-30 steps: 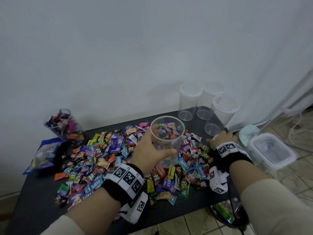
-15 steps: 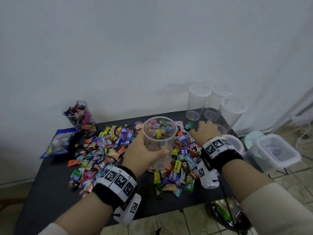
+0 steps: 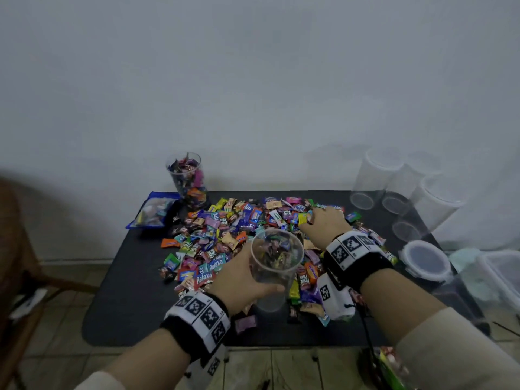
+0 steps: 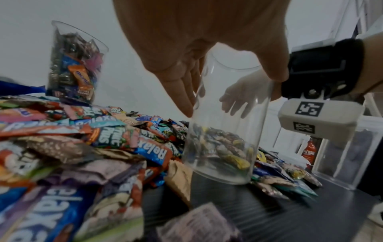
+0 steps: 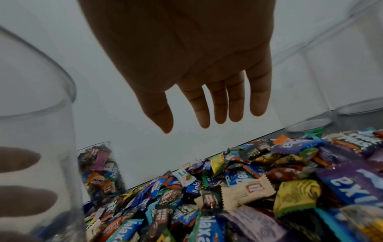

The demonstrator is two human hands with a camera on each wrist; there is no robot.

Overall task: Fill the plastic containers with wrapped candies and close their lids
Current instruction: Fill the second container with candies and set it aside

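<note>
My left hand (image 3: 244, 277) grips a clear plastic cup (image 3: 277, 266) standing upright on the black table (image 3: 126, 305), fingers and thumb round its wall (image 4: 228, 127). Through the cup's wall only the pile behind it shows. A big pile of wrapped candies (image 3: 225, 235) covers the table's middle. My right hand (image 3: 323, 223) hovers over the pile's far right part, fingers straight and spread (image 5: 217, 104), holding nothing. A second cup filled with candies (image 3: 187, 178) stands at the back left.
Several empty clear containers (image 3: 377, 178) stand at the back right corner. A round lid (image 3: 425, 260) lies near the right edge. A blue bag (image 3: 152, 211) lies back left. Lidded boxes (image 3: 501, 274) sit off the table's right side; a wooden chair (image 3: 17, 249) stands left.
My right hand moved from the table's right edge leftward and forward over the candy pile. My head turned right-to-left, shifting the scene. The left hand kept holding the cup.
</note>
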